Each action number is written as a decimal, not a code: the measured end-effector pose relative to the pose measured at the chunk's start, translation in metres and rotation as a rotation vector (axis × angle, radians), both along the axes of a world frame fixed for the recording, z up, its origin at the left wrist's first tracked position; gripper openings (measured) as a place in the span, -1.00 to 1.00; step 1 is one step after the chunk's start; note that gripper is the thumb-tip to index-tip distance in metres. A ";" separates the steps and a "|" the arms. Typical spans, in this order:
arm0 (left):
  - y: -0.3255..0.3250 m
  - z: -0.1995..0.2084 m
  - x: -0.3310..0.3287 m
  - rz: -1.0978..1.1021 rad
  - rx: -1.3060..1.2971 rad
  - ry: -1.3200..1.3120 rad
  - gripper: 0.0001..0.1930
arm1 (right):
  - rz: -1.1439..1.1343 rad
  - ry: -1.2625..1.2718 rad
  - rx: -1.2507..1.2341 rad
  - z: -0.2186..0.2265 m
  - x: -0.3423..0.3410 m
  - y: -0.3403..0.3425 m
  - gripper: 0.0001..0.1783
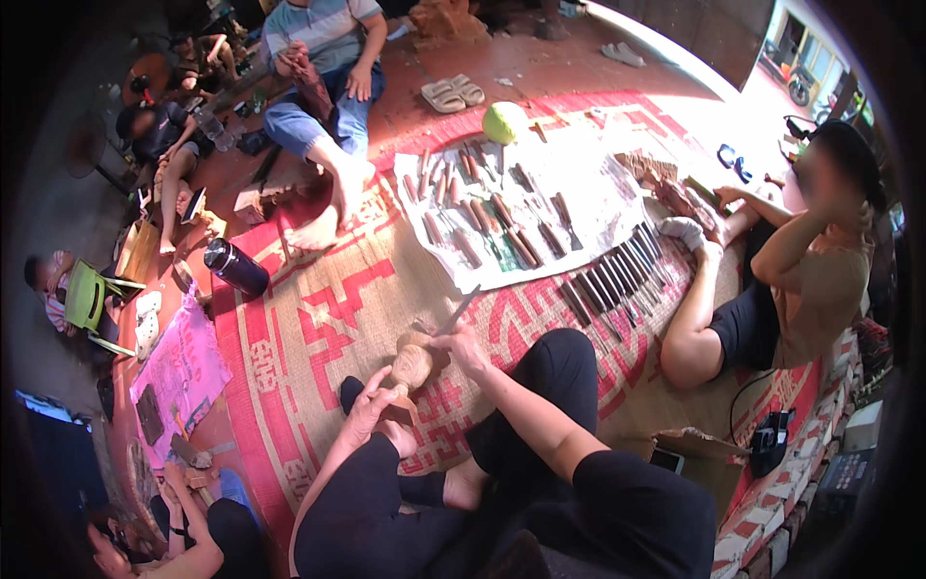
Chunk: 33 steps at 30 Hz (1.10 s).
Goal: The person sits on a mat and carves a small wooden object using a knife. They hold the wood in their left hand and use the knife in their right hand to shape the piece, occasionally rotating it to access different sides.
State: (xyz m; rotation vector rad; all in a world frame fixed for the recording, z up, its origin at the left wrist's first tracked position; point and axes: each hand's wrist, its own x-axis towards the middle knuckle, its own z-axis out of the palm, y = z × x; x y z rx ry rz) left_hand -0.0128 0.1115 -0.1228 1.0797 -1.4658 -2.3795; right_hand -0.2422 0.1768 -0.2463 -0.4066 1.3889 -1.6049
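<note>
Above my legs I have a pale carved wooden figure (413,364) with rounded bulges and a darker square base. My left hand (369,403) is closed around its lower part, near the base. At the figure's upper part, my right hand (465,349) grips a slim carving tool (460,311); its grey blade points up and away, and its handle is hidden in my fingers. Whether the tool touches the wood I cannot tell. Beyond my hands, several wooden-handled carving tools (521,246) lie on a white sheet (434,265).
A row of dark chisels (612,285) lies on the red-and-tan mat (357,280). A dark tumbler (236,267) stands left. On the right a person (820,251) holds a carved piece; another person (323,87) sits ahead. An open cardboard box (699,449) is at my right.
</note>
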 end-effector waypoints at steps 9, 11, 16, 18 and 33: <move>-0.001 -0.006 -0.006 -0.027 0.033 0.031 -0.20 | -0.014 -0.103 -0.075 -0.002 -0.009 0.003 -0.81; -0.002 -0.007 0.003 0.029 0.064 0.054 -0.20 | 0.033 -0.091 -0.098 0.003 -0.002 -0.004 -0.81; -0.005 -0.009 0.005 -0.046 0.007 0.114 -0.25 | 0.068 -0.012 -0.114 -0.003 0.002 0.003 -0.81; -0.006 -0.011 0.012 -0.046 0.015 0.115 -0.24 | 0.017 -0.030 -0.165 -0.001 0.013 -0.002 -0.86; -0.010 -0.029 0.014 -0.002 0.228 0.121 -0.07 | -0.022 -0.116 -0.102 -0.001 0.004 0.000 -0.83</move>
